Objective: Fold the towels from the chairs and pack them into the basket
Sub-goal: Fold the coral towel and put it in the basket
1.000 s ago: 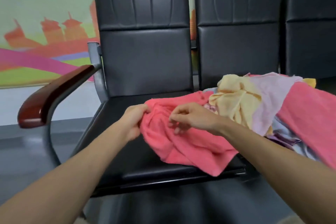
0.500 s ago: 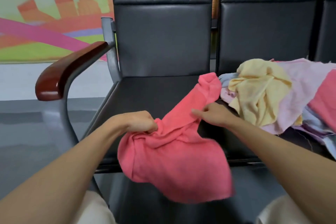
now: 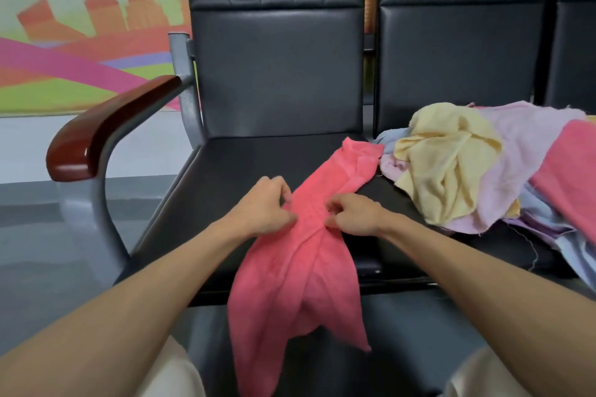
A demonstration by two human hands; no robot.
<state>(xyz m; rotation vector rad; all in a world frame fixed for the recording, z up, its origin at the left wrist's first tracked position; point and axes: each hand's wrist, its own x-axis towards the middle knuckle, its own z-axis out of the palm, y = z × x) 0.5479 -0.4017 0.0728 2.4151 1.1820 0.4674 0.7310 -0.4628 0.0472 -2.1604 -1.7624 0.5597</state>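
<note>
- We see the left hand (image 3: 263, 211) and the right hand (image 3: 353, 214) close together over the front part of the black chair seat (image 3: 225, 171). Only the pink towel (image 3: 300, 271) is between them.
- The left hand pinches the left side of the bunched cloth with curled fingers and thumb. The right hand pinches the right side in the same way, so both hands hold this one towel at its narrow middle.
- Above the hands, the pink towel lies on the seat and runs up and to the right. Its far end touches the pile of towels (image 3: 483, 200).
- Below the hands, the towel spreads wider and hangs down over the front edge of the seat, between our knees.
- The pile lies mostly on the seat of the next chair to the right. On top we see a crumpled yellow towel (image 3: 448, 167) on a lilac towel (image 3: 529, 145). At the right edge of the view there is a second pink towel (image 3: 571, 171), with pale blue cloth (image 3: 577, 255) below it.
- On the left side of the first chair there is a brown wooden armrest (image 3: 106, 129) on a grey metal frame.
- Behind the armrest we see a wall painting (image 3: 80, 48) with orange towers and a pink band.
</note>
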